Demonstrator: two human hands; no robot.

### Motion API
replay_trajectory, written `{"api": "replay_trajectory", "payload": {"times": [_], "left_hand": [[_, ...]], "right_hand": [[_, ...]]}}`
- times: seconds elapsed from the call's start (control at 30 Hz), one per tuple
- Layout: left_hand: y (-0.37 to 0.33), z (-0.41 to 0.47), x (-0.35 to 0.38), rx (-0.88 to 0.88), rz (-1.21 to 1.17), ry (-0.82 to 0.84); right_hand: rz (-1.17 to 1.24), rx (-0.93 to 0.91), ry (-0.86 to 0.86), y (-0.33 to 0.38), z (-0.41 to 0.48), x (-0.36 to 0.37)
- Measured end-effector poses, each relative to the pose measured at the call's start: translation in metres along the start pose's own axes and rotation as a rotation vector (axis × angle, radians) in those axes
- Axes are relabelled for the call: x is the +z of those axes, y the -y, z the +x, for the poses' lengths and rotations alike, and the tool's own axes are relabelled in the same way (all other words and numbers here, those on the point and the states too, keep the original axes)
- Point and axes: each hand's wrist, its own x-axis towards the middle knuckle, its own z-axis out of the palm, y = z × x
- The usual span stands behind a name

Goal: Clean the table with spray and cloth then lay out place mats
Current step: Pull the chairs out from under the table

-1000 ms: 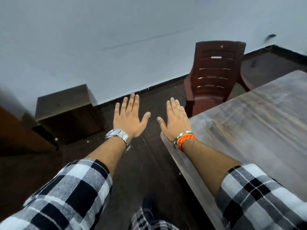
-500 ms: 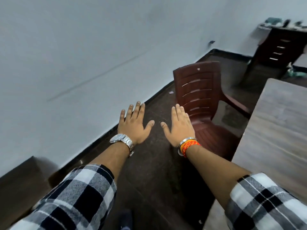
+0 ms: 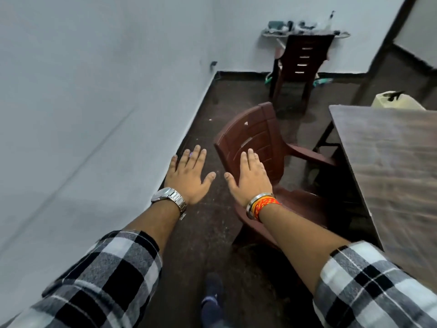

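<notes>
A grey-brown wooden table fills the right side of the view. Both my arms are stretched forward, palms down, fingers straight. My left hand hovers over the dark floor and holds nothing. My right hand hovers in front of a brown plastic chair and holds nothing too. No spray bottle, cloth or place mat can be made out near my hands.
The brown chair stands between me and the table's left edge. A second dark chair stands at the far wall before a cluttered shelf. A pale bag sits beyond the table. The white wall runs along the left.
The view has swung to the right along the wall; the chair is now close under my right hand and the far end of the room has come into sight. Both hands stay flat and empty.
</notes>
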Motion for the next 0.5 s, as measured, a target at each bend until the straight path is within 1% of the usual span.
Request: {"api": "replay_trajectory", "payload": {"times": [0.23, 0.37, 0.5], "left_hand": [[0.039, 0.186, -0.008, 0.222, 0.068, 0.03], [0.046, 0.27, -0.003, 0.357, 0.082, 0.072], [0.036, 0.358, 0.007, 0.557, 0.125, 0.109]], "right_hand": [[-0.003, 0.177, -0.017, 0.01, 0.156, 0.04], [0.007, 0.274, -0.006, 0.012, 0.218, 0.058], [0.025, 0.406, -0.006, 0.009, 0.266, 0.08]]}}
